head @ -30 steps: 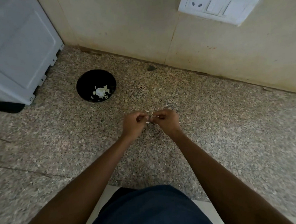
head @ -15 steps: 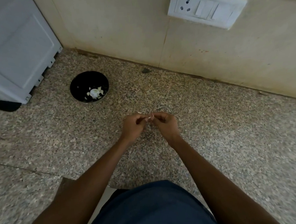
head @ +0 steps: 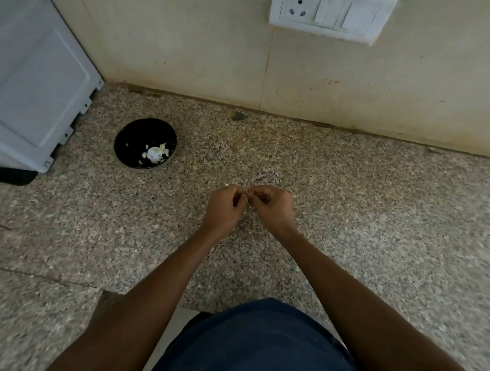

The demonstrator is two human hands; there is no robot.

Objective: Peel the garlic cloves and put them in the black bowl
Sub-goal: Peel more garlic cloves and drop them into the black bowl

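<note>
My left hand [head: 225, 210] and my right hand [head: 272, 208] meet above the speckled granite counter [head: 353, 222], fingertips pinching a small garlic clove [head: 247, 195] between them. Only a pale sliver of the clove shows; the rest is hidden by my curled fingers. The black bowl [head: 128, 140] stands to the far left of my hands, well apart from them. Inside it lie a pale peeled clove and a few whitish bits [head: 154, 154].
A white appliance [head: 28, 83] stands at the far left, close to the bowl. The beige wall [head: 202, 45] with a white socket and switch plate [head: 334, 12] rises behind the counter. A few skin flakes lie by my hands. The counter's front edge is near my body.
Both hands have stayed together on the clove, working it with small finger movements. The view has shifted slightly as my head moved. The bowl has not moved.
</note>
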